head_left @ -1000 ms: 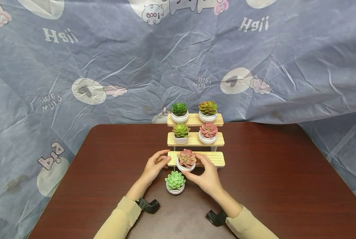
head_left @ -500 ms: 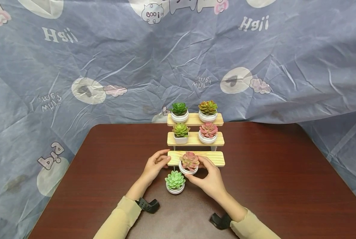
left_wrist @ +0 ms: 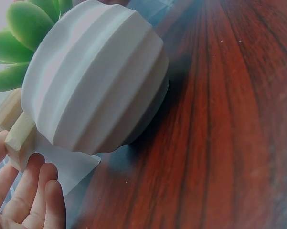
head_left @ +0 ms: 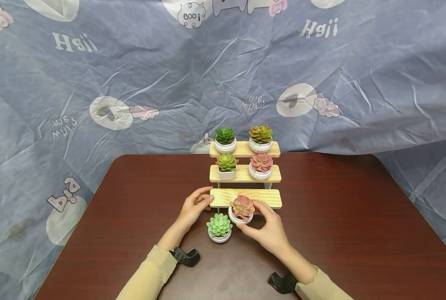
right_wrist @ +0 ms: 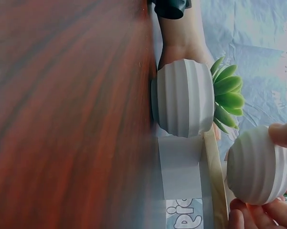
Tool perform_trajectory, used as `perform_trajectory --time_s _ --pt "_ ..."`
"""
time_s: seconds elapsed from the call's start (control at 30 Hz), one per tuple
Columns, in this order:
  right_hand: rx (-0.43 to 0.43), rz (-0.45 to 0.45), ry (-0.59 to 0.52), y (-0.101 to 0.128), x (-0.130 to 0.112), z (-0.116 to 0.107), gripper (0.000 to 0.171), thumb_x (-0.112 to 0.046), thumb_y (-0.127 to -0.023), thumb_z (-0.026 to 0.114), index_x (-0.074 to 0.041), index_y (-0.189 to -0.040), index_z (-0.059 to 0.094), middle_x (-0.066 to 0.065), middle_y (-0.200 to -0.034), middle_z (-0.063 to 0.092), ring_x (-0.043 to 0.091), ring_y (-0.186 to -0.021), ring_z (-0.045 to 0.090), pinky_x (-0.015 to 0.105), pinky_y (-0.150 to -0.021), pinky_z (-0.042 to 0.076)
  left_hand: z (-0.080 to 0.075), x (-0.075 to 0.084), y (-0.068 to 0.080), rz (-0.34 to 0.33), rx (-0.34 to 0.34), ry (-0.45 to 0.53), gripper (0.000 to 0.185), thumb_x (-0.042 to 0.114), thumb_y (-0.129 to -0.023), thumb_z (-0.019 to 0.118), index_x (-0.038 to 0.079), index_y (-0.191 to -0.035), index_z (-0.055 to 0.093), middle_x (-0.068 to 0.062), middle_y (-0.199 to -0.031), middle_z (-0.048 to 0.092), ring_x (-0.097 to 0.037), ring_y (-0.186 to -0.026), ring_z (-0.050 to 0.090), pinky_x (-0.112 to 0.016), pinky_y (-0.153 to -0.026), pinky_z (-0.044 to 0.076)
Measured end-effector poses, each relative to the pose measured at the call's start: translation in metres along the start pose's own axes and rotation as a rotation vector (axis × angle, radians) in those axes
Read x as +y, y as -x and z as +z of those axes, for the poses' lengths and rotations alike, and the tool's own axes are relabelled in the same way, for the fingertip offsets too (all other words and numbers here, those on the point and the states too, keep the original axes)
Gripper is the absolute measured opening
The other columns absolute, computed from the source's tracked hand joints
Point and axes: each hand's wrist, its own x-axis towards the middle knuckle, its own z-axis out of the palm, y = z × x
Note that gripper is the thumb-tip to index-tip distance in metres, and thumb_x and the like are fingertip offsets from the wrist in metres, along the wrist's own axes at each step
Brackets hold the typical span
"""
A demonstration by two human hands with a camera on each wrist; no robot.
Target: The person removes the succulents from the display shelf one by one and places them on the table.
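A three-tier wooden stand (head_left: 245,198) sits mid-table. My right hand (head_left: 266,226) grips a pink succulent in a white ribbed pot (head_left: 241,210), held just in front of the lowest shelf; the same pot (right_wrist: 260,165) shows in the right wrist view, off the table. My left hand (head_left: 193,207) holds the left end of the lowest shelf, its fingers (left_wrist: 31,193) curled at the board's end. A light green succulent in a white pot (head_left: 219,228) stands on the table between my hands, filling the left wrist view (left_wrist: 95,81).
The two upper shelves carry potted succulents: dark green (head_left: 224,139) and orange-green (head_left: 260,138) on top, pale green (head_left: 227,166) and pink (head_left: 261,166) in the middle. The brown table (head_left: 339,225) is backed by a wrinkled blue printed cloth (head_left: 133,75).
My right hand has carried the pink succulent off the lowest shelf, toward me and slightly right. The left hand and the green pot have stayed put.
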Motion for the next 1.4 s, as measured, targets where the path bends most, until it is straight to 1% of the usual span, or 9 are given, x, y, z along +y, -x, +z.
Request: perform_trajectory --time_s 0.07,0.3,0.6,0.8,0.93,1.1,1.23,1.4 --pt "-0.004 0.0 0.013 0.002 0.001 -0.002 0.063 -0.018 -0.061 0.089 -0.017 -0.117 0.062 -0.011 -0.108 0.061 0.008 -0.091 0.06 0.028 -0.083 0.048 0.0 0.0 0.0 -0.002 -0.002 0.001 0.042 0.011 -0.094 0.059 -0.005 -0.132 0.048 -0.009 -0.096 0.065 -0.012 -0.078 0.06 -0.051 -0.08 0.051" --pt "-0.025 0.004 0.05 0.008 0.004 -0.006 0.064 -0.02 -0.059 0.09 -0.014 -0.116 0.061 -0.009 -0.108 0.061 0.008 -0.093 0.06 0.038 -0.083 0.049 0.0 0.001 -0.001 -0.005 0.0 0.005 0.042 0.011 -0.094 0.059 -0.004 -0.132 0.049 -0.011 -0.099 0.066 -0.012 -0.081 0.061 -0.053 -0.081 0.05" --pt "-0.067 0.0 0.112 0.015 0.009 -0.01 0.065 -0.025 -0.06 0.09 -0.013 -0.117 0.06 -0.008 -0.109 0.061 0.009 -0.095 0.06 0.04 -0.08 0.052 -0.001 0.001 -0.001 -0.013 -0.005 -0.007 0.043 0.013 -0.094 0.059 -0.003 -0.133 0.048 -0.012 -0.099 0.065 -0.014 -0.079 0.06 -0.051 -0.08 0.051" --pt "-0.107 0.009 0.122 0.019 0.009 -0.01 0.065 -0.025 -0.061 0.089 -0.012 -0.117 0.059 -0.007 -0.107 0.06 0.011 -0.097 0.06 0.038 -0.08 0.052 -0.001 0.0 0.0 -0.014 -0.004 -0.009 0.043 0.014 -0.094 0.059 -0.003 -0.133 0.049 -0.012 -0.1 0.065 -0.013 -0.079 0.06 -0.051 -0.081 0.05" --pt "-0.142 0.021 0.11 0.02 0.01 -0.009 0.065 -0.023 -0.061 0.089 -0.011 -0.117 0.059 -0.006 -0.108 0.06 0.012 -0.095 0.061 0.037 -0.081 0.053 -0.001 0.0 -0.001 -0.008 0.0 -0.007 0.043 0.013 -0.094 0.059 -0.003 -0.132 0.049 -0.012 -0.099 0.065 -0.013 -0.079 0.061 -0.049 -0.08 0.051" --pt "-0.178 0.037 0.112 0.021 0.011 -0.008 0.064 -0.023 -0.062 0.088 -0.011 -0.117 0.059 -0.007 -0.11 0.059 0.009 -0.092 0.063 0.034 -0.082 0.052 0.0 0.0 0.0 -0.01 -0.004 0.002 0.043 0.013 -0.094 0.059 -0.003 -0.133 0.049 -0.011 -0.099 0.065 -0.012 -0.081 0.061 -0.047 -0.08 0.052" --pt "-0.196 0.045 0.135 0.022 0.012 -0.007 0.065 -0.024 -0.061 0.087 -0.011 -0.118 0.059 -0.009 -0.11 0.058 0.006 -0.092 0.061 0.034 -0.082 0.051 0.0 0.0 0.001 -0.011 -0.009 0.009 0.044 0.012 -0.094 0.058 -0.004 -0.133 0.047 -0.011 -0.1 0.066 -0.011 -0.082 0.061 -0.05 -0.08 0.051" --pt "-0.217 0.045 0.179 0.023 0.015 -0.007 0.066 -0.025 -0.06 0.088 -0.012 -0.118 0.06 -0.013 -0.11 0.058 0.003 -0.095 0.058 0.031 -0.083 0.05 0.0 0.0 0.001 -0.016 -0.006 0.005 0.044 0.013 -0.094 0.059 -0.004 -0.133 0.047 -0.011 -0.1 0.066 -0.012 -0.082 0.061 -0.049 -0.081 0.051"
